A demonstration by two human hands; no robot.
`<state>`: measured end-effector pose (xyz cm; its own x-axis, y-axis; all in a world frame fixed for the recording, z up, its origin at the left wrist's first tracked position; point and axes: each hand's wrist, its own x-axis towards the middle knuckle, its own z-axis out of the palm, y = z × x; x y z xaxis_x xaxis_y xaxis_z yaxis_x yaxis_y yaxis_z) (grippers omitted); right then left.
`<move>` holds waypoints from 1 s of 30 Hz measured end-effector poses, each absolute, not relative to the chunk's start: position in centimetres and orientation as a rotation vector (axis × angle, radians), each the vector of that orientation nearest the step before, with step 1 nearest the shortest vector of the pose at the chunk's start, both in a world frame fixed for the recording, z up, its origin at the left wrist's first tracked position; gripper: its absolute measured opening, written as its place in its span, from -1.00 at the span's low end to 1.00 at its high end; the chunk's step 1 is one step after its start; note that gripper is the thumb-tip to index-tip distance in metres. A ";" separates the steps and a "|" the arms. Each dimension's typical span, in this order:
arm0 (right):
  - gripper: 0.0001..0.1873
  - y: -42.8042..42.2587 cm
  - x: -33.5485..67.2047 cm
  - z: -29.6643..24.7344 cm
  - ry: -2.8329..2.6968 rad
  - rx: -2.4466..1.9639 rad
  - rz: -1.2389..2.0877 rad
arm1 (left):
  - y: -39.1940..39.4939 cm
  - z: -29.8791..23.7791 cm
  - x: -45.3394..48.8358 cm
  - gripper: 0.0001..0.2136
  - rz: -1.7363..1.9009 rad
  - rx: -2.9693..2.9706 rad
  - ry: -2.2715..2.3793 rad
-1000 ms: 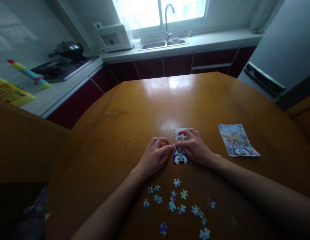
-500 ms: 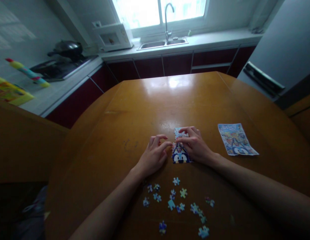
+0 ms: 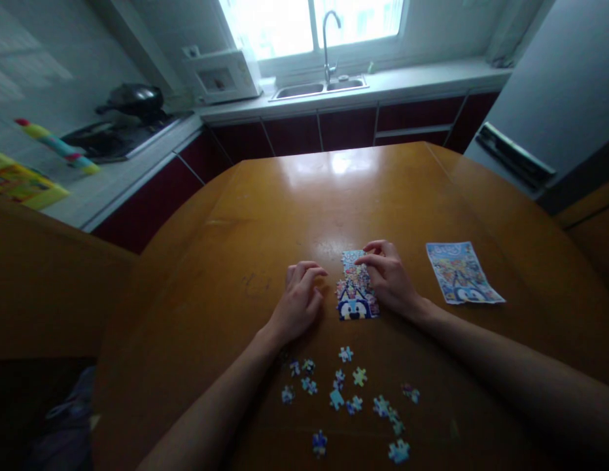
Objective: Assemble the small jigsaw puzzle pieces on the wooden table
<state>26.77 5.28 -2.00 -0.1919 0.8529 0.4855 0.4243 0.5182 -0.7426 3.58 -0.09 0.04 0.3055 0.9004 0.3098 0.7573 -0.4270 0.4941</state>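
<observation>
A partly joined jigsaw puzzle [image 3: 354,288] with a blue dog face along its lower edge lies flat on the wooden table [image 3: 294,216]. Just left of it rests my left hand [image 3: 303,297], fingers loosely curved and apart, holding nothing. My right hand [image 3: 390,278] is at the puzzle's right side, its thumb and forefinger spread over the upper right part; no piece shows between them. Several loose puzzle pieces [image 3: 360,376] lie scattered nearer to me, one light blue piece [image 3: 336,399] among them.
To the right lies a creased picture sheet [image 3: 464,275] with the same dog face. Beyond the table are a counter with a sink [image 3: 299,90], a microwave [image 3: 220,77] and a black pan [image 3: 132,98] on the stove. A fridge [image 3: 554,98] stands at the right.
My right hand has drawn back to the right, uncovering more of the puzzle's middle. My left hand has moved slightly left, away from the puzzle's edge.
</observation>
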 end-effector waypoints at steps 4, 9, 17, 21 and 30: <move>-0.70 5.7 26.9 -2.2 -1.737 -1.075 0.608 | 0.0 0.1 3.5 -0.66 0.877 2.265 1.525; -0.70 5.7 27.0 -2.1 -1.690 -1.096 0.622 | 0.1 0.2 3.4 -0.67 0.934 2.214 1.521; -0.71 5.7 27.1 -2.0 -1.626 -1.110 0.656 | 0.1 -0.1 3.1 -0.65 1.052 2.172 1.503; -0.72 5.8 27.2 -2.1 -1.622 -1.120 0.656 | 0.0 -0.1 3.1 -0.66 1.065 2.151 1.511; -0.73 6.1 27.3 -2.6 -1.608 -1.112 0.656 | 0.2 -0.1 3.1 -0.67 1.093 2.136 1.508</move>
